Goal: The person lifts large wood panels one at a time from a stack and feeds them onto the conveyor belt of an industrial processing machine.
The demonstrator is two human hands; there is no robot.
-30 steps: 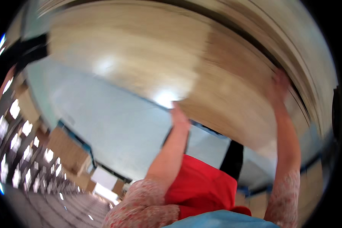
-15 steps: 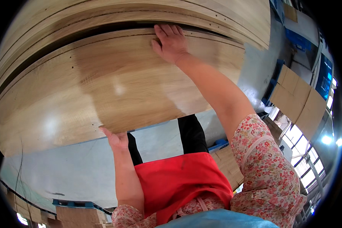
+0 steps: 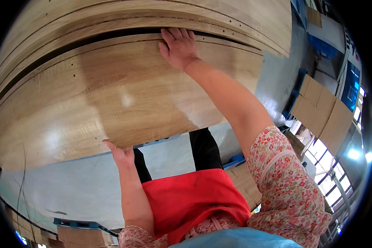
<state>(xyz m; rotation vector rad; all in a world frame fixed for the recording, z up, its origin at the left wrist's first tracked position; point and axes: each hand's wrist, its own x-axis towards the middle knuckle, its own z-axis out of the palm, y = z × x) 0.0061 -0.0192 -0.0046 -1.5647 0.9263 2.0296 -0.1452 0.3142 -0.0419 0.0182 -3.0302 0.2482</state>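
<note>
A long light-brown wood-grain panel [image 3: 132,95] lies in front of me, with a narrow groove along its far edge and small drilled holes at its left part. My left hand [image 3: 122,156] grips the near edge, thumb on top and the fingers hidden underneath. At the far edge, my right hand [image 3: 180,48] lies palm down with its fingertips curled over into the dark gap behind. Beyond that gap are more wood-grain panels [image 3: 161,10], also grooved and drilled.
Pale grey floor [image 3: 78,190] shows below the panel. Flattened cardboard [image 3: 320,107] lies on a blue pallet at the right, and another cardboard stack [image 3: 80,236] is at the lower left. A machine with a blue panel [image 3: 351,87] stands at the far right.
Both hands keep their hold on the panel. The whole scene, hands and surroundings alike, has shifted slightly left in the view; the panel shows no clear movement of its own.
</note>
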